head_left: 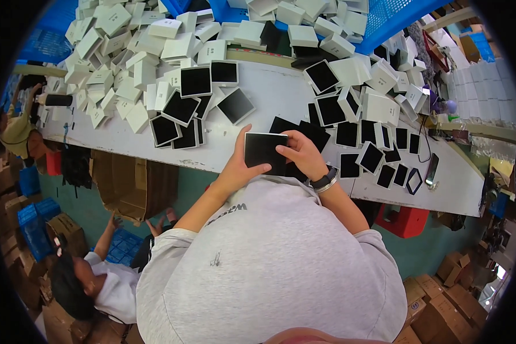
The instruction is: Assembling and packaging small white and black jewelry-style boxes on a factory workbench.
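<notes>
Between my two hands, close to the table's front edge, is a shallow white box with a black insert point(262, 150). My left hand point(235, 167) grips its left side, thumb lying over the lower part of the black face. At the upper right corner, my right hand point(307, 156) holds the same box, its thumb pressing on the black surface. Flat black pads point(314, 133) lie just beyond my right hand. Similar white boxes with black inserts point(179, 108) overlap in a group to the left, and more such boxes point(330, 109) spread to the right.
Heaps of closed white boxes point(116, 46) cover the far side of the table point(264, 86), with blue crates point(393, 23) behind. A phone-like object point(433, 167) lies at right. Below stand a cardboard carton point(133, 183) and a red stool point(404, 222). Another person point(97, 281) is at lower left.
</notes>
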A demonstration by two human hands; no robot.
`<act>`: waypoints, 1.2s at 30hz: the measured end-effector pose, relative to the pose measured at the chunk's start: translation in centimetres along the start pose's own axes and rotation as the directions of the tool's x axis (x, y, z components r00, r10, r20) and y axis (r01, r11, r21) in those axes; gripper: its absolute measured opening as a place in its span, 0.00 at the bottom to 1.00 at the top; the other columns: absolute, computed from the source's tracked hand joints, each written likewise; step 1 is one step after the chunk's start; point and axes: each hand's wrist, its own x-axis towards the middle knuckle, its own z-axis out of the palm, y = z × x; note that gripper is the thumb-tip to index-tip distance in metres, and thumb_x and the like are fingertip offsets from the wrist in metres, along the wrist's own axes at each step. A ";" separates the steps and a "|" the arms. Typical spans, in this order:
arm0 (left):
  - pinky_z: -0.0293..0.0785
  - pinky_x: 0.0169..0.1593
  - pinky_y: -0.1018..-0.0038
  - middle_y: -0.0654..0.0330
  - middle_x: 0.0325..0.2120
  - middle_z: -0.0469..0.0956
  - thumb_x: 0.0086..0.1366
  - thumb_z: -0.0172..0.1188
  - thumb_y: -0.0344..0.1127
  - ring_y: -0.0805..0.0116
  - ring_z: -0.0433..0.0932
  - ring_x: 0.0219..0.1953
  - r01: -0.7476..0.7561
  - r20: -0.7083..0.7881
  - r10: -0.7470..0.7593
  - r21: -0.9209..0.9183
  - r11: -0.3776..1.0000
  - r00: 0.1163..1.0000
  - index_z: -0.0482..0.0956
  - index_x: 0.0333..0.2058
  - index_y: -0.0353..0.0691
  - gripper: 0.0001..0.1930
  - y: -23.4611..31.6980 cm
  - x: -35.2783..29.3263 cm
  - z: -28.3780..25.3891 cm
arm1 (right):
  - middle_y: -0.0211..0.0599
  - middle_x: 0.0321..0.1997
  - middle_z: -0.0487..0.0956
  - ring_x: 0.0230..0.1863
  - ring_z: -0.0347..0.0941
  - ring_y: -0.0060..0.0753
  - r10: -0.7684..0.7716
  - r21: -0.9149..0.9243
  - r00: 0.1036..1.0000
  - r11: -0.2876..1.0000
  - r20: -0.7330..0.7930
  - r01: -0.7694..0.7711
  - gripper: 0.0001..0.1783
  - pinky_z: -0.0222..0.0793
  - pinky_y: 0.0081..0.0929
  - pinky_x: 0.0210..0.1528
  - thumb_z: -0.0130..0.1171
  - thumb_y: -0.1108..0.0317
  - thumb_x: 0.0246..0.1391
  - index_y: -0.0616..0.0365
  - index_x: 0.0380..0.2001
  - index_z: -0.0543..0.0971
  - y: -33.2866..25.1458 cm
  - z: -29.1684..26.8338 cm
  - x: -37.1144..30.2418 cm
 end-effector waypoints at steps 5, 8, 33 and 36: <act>0.57 0.60 0.73 0.56 0.57 0.59 0.52 0.62 0.21 0.67 0.61 0.57 0.037 0.032 -0.035 -0.062 0.997 0.999 0.41 0.66 0.44 0.48 0.6 -0.1 0.2 | 0.34 0.36 0.77 0.35 0.73 0.22 -0.052 -0.421 0.988 0.907 -0.144 -0.014 0.23 0.72 0.21 0.36 0.61 0.67 0.52 0.64 0.49 0.67 1.3 0.1 0.7; 0.59 0.60 0.73 0.55 0.56 0.59 0.53 0.61 0.20 0.68 0.61 0.57 0.010 -0.023 -0.012 -0.079 0.997 1.000 0.42 0.66 0.45 0.46 -1.0 0.4 -0.3 | 0.37 0.38 0.77 0.39 0.74 0.24 -0.174 0.002 0.985 0.985 -0.013 0.174 0.28 0.71 0.21 0.41 0.62 0.70 0.51 0.65 0.53 0.63 1.3 1.0 0.1; 0.74 0.40 0.77 0.50 0.56 0.64 0.52 0.54 0.16 0.68 0.73 0.48 0.082 -0.034 -0.083 -0.035 0.996 0.996 0.42 0.66 0.49 0.46 -3.2 1.8 -6.5 | 0.36 0.36 0.76 0.35 0.73 0.25 -0.056 -0.373 0.998 0.927 -0.021 0.044 0.23 0.70 0.25 0.38 0.58 0.58 0.56 0.61 0.49 0.69 4.0 0.8 6.3; 0.75 0.42 0.73 0.50 0.56 0.63 0.51 0.55 0.15 0.64 0.74 0.47 0.120 -0.179 -0.109 0.056 0.991 0.978 0.43 0.66 0.50 0.47 -2.3 2.5 -8.0 | 0.37 0.36 0.76 0.33 0.73 0.26 -0.286 -0.551 0.935 0.825 -0.210 0.129 0.24 0.70 0.25 0.37 0.62 0.58 0.52 0.60 0.48 0.71 0.6 -2.2 13.7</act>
